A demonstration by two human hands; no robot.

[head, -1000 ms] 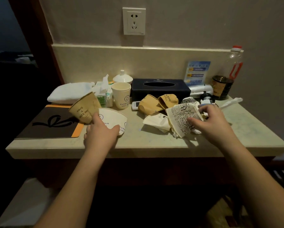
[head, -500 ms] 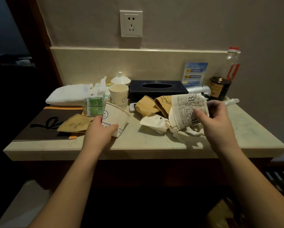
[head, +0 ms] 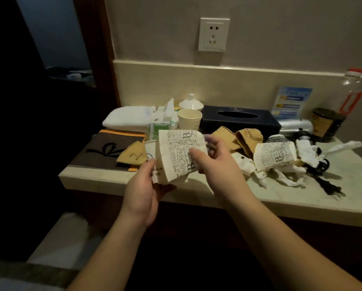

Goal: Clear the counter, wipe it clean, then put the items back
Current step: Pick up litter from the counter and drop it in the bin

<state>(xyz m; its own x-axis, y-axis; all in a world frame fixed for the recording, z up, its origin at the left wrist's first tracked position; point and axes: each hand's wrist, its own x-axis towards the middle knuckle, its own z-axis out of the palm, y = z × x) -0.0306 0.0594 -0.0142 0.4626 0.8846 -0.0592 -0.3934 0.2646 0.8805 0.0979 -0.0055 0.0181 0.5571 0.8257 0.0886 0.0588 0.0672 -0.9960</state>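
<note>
Left hand (head: 146, 192): fingers curled under a flattened white cup (head: 152, 164), held above the counter's (head: 301, 198) front edge. Right hand (head: 215, 164): thumb and fingers pinched on a flattened printed cup (head: 180, 156), which is pressed against the white one. Step judged: clearing, with crushed cups being gathered into one stack.

On the counter are left a second printed cup (head: 276, 154), brown cups (head: 239, 139), a brown cup on the folder (head: 131, 156), crumpled tissue (head: 281, 175), a black cord (head: 322, 177), a tissue box (head: 239, 120), an upright cup (head: 189, 121), a folded towel (head: 127, 119) and a bottle (head: 331, 122).

Next move judged: both cups transferred into the left grip, freeing the right for the remaining cups.
</note>
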